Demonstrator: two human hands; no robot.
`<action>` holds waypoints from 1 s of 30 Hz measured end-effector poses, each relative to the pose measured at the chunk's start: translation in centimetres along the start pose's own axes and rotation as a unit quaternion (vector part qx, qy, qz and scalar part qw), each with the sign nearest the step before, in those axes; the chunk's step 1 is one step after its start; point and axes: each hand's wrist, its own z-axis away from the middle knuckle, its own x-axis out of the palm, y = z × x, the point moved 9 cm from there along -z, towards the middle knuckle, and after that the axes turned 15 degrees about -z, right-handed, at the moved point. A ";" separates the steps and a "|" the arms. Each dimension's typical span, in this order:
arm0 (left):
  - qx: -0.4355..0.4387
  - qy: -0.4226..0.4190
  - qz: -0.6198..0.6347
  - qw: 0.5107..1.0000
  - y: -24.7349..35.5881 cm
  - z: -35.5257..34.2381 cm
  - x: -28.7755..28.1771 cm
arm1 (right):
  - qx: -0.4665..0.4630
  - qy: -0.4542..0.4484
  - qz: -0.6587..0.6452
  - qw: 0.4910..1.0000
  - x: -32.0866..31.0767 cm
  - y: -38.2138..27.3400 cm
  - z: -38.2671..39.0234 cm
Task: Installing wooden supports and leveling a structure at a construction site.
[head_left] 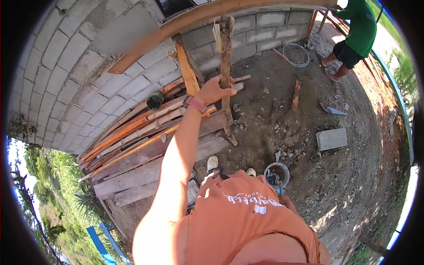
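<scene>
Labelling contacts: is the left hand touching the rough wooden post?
Touching. The head view shows the left hand gripping the rough wooden post, its thumb laid across the wood with no gap.

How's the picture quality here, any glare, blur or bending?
In the head view, sunlight washes out parts of the left arm; a smeared patch blurs some of the wall; the plank looks bowed, likely by the fisheye lens; the left hand and post look fairly sharp.
</scene>
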 end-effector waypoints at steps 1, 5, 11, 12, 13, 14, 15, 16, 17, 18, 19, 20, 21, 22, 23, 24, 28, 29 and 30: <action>0.002 0.010 0.034 0.999 -0.4 1.0 0.9 | -0.002 -0.004 0.008 1.000 -0.3 -0.2 -0.2; -0.023 0.130 0.036 0.991 -4.6 5.0 4.0 | -0.019 -0.024 0.042 0.999 -1.4 -0.9 -2.0; -0.134 0.274 -0.039 0.952 -9.6 8.2 7.2 | -0.303 -0.165 0.496 0.797 0.2 -4.1 -3.3; -0.115 0.360 -0.140 0.915 -8.4 9.5 5.8 | -0.248 -0.092 0.335 0.904 -1.6 -4.5 -3.8; -0.094 0.440 -0.239 0.861 -6.9 11.0 4.8 | -0.251 -0.092 0.332 0.905 -1.2 -4.5 -3.5; -0.086 0.437 -0.240 0.863 -5.7 11.6 4.7 | -0.128 -0.074 0.149 0.978 -1.9 -3.6 -3.5; -0.120 0.427 -0.375 0.814 -3.3 12.5 3.9 | 0.002 -0.056 -0.045 0.997 -1.7 -2.5 -2.9; -0.152 0.410 -0.502 0.746 -1.8 13.2 3.4 | -0.010 -0.037 -0.076 0.996 -1.2 -3.7 -1.1; -0.144 0.407 -0.503 0.749 -1.9 13.4 3.0 | -0.009 -0.036 -0.085 0.996 -1.0 -4.4 -0.4; -0.153 0.425 -0.520 0.725 -1.9 13.8 2.6 | -0.015 -0.031 -0.056 0.998 -1.0 -4.5 -0.1; -0.161 0.441 -0.537 0.701 -2.1 14.1 2.1 | -0.019 -0.024 -0.027 0.999 -0.8 -4.5 0.2; -0.156 0.437 -0.538 0.704 -3.8 14.0 1.8 | -0.016 -0.006 -0.062 0.998 -0.7 -4.4 0.2; -0.159 0.438 -0.487 0.739 -7.3 13.7 1.1 | -0.014 -0.004 -0.069 0.998 -0.4 -4.3 -0.1; -0.164 0.436 -0.434 0.771 -9.5 13.5 0.5 | -0.039 -0.021 -0.034 0.998 0.0 -4.5 -0.5; -0.156 0.425 -0.434 0.779 -9.4 13.0 0.2 | -0.060 -0.033 -0.005 0.998 0.1 -4.1 -0.6; -0.162 0.409 -0.395 0.807 -9.2 12.8 -0.3 | -0.053 -0.030 -0.011 0.998 0.3 -4.0 0.2; -0.140 0.374 -0.377 0.836 -8.1 13.0 -0.4 | -0.034 0.029 0.094 0.995 1.6 -7.8 7.8; -0.124 0.366 -0.384 0.839 -7.9 12.9 -0.2 | -0.024 0.034 0.130 0.991 1.7 -8.1 9.3; -0.123 0.364 -0.384 0.839 -7.9 12.7 -0.2 | -0.022 0.034 0.129 0.991 1.7 -7.3 8.4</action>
